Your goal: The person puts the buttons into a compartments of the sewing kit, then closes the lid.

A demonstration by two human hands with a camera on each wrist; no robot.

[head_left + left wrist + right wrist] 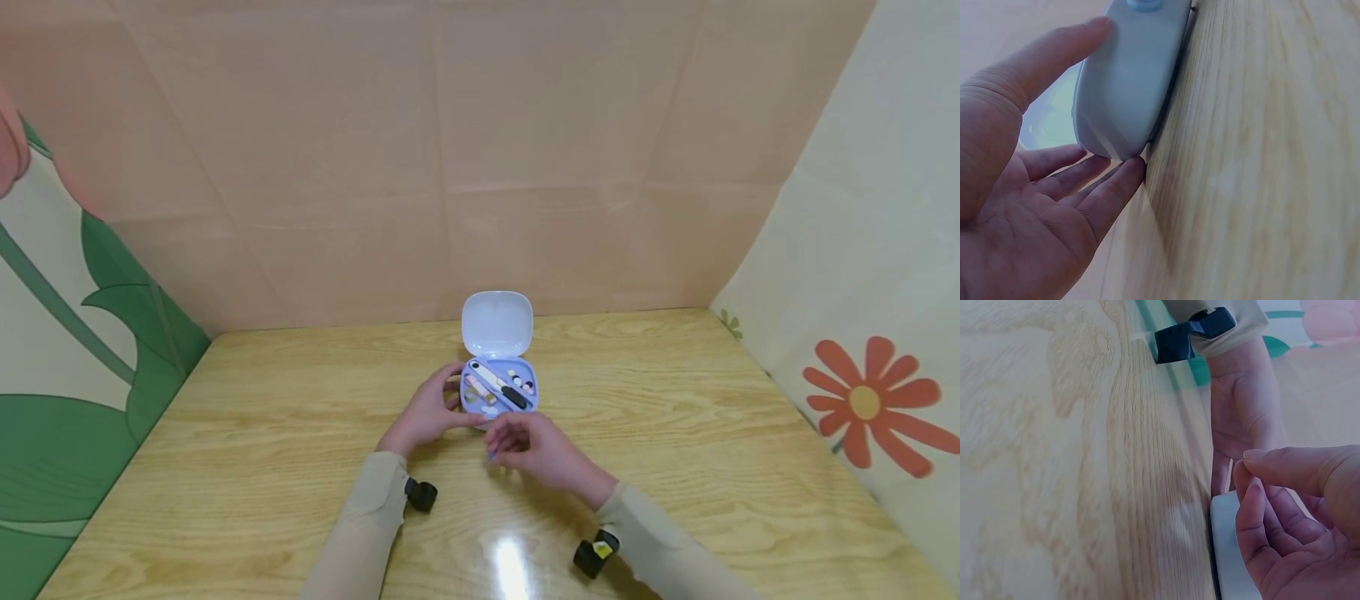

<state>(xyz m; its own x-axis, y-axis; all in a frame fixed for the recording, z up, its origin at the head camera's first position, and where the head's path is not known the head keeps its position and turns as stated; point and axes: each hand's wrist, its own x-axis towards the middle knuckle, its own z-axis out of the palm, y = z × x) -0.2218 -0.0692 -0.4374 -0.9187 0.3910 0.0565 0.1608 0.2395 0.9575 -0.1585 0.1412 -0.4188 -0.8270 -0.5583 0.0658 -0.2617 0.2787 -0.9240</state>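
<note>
A small sewing kit box [468, 414] rests on the wooden table with its white lid [497, 323] raised at the back. In its lilac tray lie a white-and-black slim tool [492, 385] and several small pieces, some round like buttons. My left hand [431, 410] holds the box, with the thumb [1079, 44] along its front and the fingertips [1132, 169] on its left side. Just in front of the box, my right hand [536, 450] pinches a tiny blue item [491, 456] between thumb and forefinger. Its kind cannot be told, and the right wrist view hides it.
The wood-grain table [300, 392] extends to both sides and toward me. Behind it rises a plain pinkish-tan backdrop [337, 167]. Flower-printed sheets stand at the left and right, one with a red flower [865, 402]. Each wrist carries a small black camera [422, 495].
</note>
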